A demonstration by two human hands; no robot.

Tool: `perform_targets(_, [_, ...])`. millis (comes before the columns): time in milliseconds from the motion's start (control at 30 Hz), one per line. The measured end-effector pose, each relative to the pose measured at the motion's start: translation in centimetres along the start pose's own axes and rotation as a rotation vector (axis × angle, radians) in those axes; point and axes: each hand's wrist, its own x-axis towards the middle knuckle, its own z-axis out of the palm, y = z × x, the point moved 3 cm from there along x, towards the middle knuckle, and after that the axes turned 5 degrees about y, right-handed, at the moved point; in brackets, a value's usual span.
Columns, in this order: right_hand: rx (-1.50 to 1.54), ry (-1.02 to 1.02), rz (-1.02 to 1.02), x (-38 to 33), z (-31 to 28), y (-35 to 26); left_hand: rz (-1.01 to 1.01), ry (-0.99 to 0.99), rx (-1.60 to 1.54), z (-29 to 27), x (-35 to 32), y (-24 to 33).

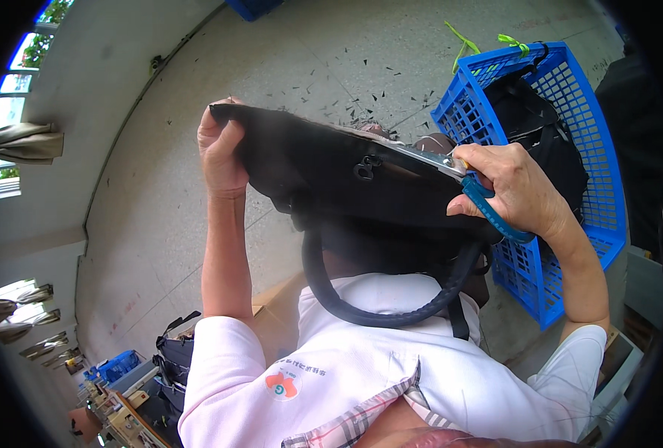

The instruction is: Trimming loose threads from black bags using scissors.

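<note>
my left hand [223,153] pinches a corner of the bag [294,164], which lies between my hands. my right hand [521,183] is gripping the scissors [445,163], pointing leftward along the bag's edge.

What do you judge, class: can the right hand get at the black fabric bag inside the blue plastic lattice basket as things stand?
Probably not freely: the right hand is holding teal-handled metal scissors. The blue plastic lattice basket looks close by, though, with the black fabric bag showing.
</note>
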Motion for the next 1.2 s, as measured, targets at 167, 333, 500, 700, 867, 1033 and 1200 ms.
perform_targets(167, [0.006,0.016,-0.027,0.3,-0.5,-0.5,-0.022,-0.014,-0.024,0.3,0.0,0.1])
perform_targets(333, [-0.049,0.122,-0.166,1.3,-0.1,-1.2,-0.002,0.001,-0.014,0.8,0.1,-0.1])
perform_targets(500, [-0.062,0.097,-0.161,1.4,0.4,-1.4,0.001,-0.057,0.021,-0.3,-0.1,-0.2])
perform_targets(700, [-0.065,0.096,-0.147,1.2,0.8,-1.7,-0.024,-0.012,-0.008,-0.5,-0.3,-0.5])
perform_targets(867, [-0.06,0.034,-0.111,1.9,0.6,-2.2,-0.02,-0.027,-0.046,-0.3,-0.6,-0.6])
perform_targets(1033, [-0.072,0.205,-0.225,2.7,1.2,-2.5,-0.004,-0.061,-0.043,-0.2,-0.6,-1.0])
perform_targets(1200, [-0.108,0.117,-0.153,2.6,1.8,-1.7,0.001,-0.057,-0.043,-0.4,-0.7,-1.1])
